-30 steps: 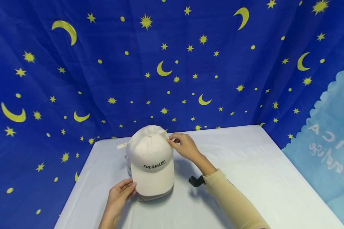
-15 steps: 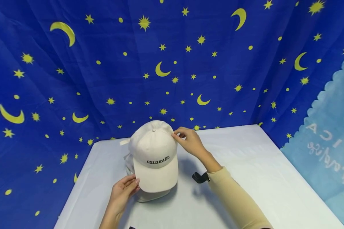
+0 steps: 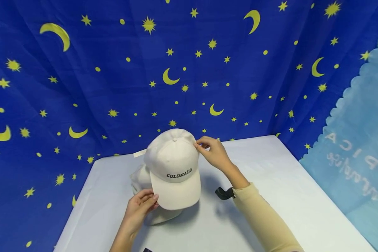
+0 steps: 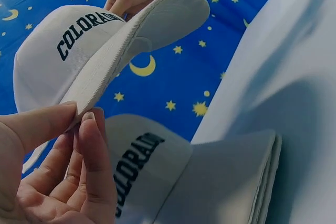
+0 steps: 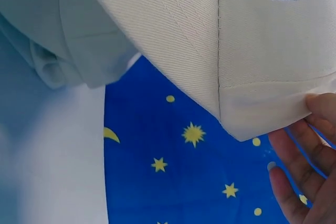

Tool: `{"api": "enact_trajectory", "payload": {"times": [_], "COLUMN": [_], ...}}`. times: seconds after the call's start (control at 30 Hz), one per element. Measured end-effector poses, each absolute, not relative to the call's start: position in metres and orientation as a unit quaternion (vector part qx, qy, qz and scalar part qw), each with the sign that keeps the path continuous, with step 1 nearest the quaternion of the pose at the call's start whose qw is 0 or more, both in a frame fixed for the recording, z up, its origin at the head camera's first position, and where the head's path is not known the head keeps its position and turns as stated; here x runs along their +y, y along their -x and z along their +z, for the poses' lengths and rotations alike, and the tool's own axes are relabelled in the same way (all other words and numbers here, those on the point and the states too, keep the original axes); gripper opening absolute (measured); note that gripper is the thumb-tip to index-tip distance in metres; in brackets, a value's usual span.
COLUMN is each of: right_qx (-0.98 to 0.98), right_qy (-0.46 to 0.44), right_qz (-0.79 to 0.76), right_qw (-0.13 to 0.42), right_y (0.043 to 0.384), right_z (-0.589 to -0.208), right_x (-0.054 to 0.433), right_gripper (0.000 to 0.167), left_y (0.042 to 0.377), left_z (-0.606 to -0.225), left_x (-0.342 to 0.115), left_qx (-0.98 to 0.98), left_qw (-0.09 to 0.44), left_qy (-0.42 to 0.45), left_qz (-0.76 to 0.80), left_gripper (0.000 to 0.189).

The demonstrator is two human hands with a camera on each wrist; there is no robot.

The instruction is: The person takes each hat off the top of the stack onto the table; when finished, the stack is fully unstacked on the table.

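A cream baseball cap (image 3: 171,157) with "COLORADO" on its front is held up off the table by both hands. Thumb and fingers of my left hand (image 3: 140,208) pinch the left edge of its brim (image 4: 105,69). At the other side, my right hand (image 3: 215,154) pinches the lower edge of the crown, seen closely in the right wrist view (image 5: 315,145) too. Beneath hangs no support; other matching caps (image 4: 226,171) lie nested on the table, their stacked brim edges showing in the left wrist view. In the head view the held cap hides most of them.
The caps lie on a white-covered table (image 3: 271,196). Behind it and to the left hangs a blue curtain (image 3: 138,80) with yellow moons and stars. A light blue cloth (image 3: 365,140) with lettering is at the right. A black device (image 3: 225,193) sits at the right wrist.
Both hands have raised the cap and carried it slightly rightward. A wider gap separates it from the caps below, which show more. The head view has turned a little to the right.
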State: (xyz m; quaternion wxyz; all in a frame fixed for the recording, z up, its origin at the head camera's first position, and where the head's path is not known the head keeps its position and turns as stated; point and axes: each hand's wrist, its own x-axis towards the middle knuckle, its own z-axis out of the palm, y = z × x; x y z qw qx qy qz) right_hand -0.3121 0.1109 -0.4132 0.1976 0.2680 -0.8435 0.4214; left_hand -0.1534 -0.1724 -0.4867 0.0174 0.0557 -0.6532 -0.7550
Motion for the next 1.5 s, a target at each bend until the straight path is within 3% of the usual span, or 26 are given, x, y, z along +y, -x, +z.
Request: {"api": "enact_trajectory", "payload": {"times": [1.5], "right_qx": [-0.867], "right_qy": [-0.192], "right_qz": [0.421], "right_qw": [0.187], "right_y": [0.31], "right_z": [-0.404], "right_x": [0.213], "right_gripper": [0.02], "left_y": [0.188], "left_z": [-0.486], "left_x": [-0.104], "left_qx": [-0.636], "left_qw": [-0.103], "left_qy": [0.011], "left_qz": [-0.765], "left_gripper": [0.027]}}
